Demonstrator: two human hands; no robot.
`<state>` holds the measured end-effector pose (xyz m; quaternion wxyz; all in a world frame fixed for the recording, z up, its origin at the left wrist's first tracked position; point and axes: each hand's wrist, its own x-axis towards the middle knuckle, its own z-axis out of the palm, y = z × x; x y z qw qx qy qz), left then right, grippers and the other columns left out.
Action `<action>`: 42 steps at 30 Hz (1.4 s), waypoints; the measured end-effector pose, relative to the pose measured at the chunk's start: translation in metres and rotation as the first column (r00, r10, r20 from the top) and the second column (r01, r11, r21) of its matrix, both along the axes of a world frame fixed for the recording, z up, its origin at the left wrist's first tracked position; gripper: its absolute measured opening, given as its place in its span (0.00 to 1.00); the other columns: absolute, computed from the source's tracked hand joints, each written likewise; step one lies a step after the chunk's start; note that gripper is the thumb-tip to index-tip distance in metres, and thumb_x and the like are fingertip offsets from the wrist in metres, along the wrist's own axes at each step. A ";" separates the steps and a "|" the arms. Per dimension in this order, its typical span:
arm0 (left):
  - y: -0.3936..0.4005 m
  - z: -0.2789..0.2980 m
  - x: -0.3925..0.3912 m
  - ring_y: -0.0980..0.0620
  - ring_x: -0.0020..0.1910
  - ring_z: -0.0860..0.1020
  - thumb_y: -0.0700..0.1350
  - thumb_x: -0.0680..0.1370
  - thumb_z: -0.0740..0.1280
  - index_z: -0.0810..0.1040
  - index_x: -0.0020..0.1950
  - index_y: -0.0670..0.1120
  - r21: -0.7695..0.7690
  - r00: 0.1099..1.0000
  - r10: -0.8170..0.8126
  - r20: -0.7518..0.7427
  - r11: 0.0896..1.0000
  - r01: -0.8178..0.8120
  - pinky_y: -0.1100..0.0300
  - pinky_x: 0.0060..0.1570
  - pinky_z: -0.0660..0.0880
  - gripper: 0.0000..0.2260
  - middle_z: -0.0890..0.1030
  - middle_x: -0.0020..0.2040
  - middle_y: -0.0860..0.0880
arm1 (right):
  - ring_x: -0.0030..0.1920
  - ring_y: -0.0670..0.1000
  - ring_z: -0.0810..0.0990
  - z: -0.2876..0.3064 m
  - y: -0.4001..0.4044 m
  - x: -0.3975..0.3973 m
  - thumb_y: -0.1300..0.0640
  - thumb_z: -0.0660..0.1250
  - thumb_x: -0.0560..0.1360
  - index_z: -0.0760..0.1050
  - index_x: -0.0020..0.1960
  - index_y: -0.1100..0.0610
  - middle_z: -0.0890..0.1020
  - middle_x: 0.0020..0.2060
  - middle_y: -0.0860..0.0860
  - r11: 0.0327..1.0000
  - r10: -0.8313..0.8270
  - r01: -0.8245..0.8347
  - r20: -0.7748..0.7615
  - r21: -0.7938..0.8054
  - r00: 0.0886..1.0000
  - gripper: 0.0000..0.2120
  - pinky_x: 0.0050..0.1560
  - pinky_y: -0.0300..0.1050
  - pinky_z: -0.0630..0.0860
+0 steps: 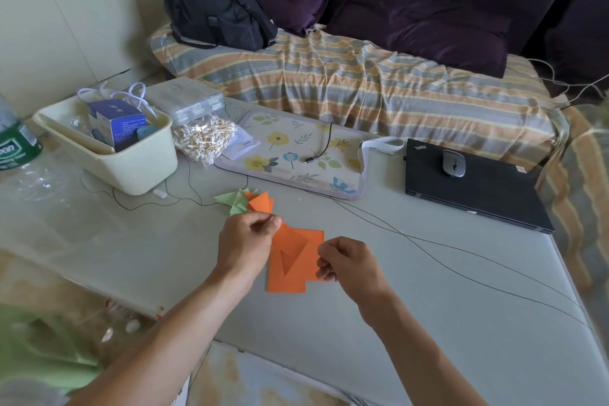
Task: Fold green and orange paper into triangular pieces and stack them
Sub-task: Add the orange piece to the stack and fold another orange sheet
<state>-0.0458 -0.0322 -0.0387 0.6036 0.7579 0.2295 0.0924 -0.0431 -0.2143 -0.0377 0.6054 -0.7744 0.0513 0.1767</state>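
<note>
While the left hand (246, 237) pinches the orange paper (290, 260), its fingertips hide the corner; right hand's (346, 265) curled grip looks unclear, hiding the paper's edge

You are looking at a bright, evenly lit scene in soft daylight, with no hard shadows anywhere. The pale surface (412, 306) carries a mild sheen, strongest at its far left, where glare washes over crinkled clear plastic (36, 180). Your hands cast only faint, diffuse shadows on the orange paper (290, 260). The dark sofa cushions (412, 10) at the far side hold little detail. You can see wide-angle distortion bending the edges: the right side curves and smears, and the near left corner blurs into a soft green patch (36, 356). The centre stays sharp.
</note>
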 end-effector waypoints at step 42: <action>-0.021 0.007 -0.016 0.52 0.37 0.83 0.40 0.77 0.73 0.79 0.46 0.48 -0.001 0.979 -0.185 -0.081 0.983 0.186 0.56 0.43 0.80 0.05 0.82 0.42 0.48 | 0.34 0.47 0.78 0.000 0.005 0.000 0.62 0.68 0.79 0.81 0.44 0.61 0.82 0.31 0.48 0.998 -0.011 0.003 0.117 0.069 0.993 0.07 0.42 0.44 0.78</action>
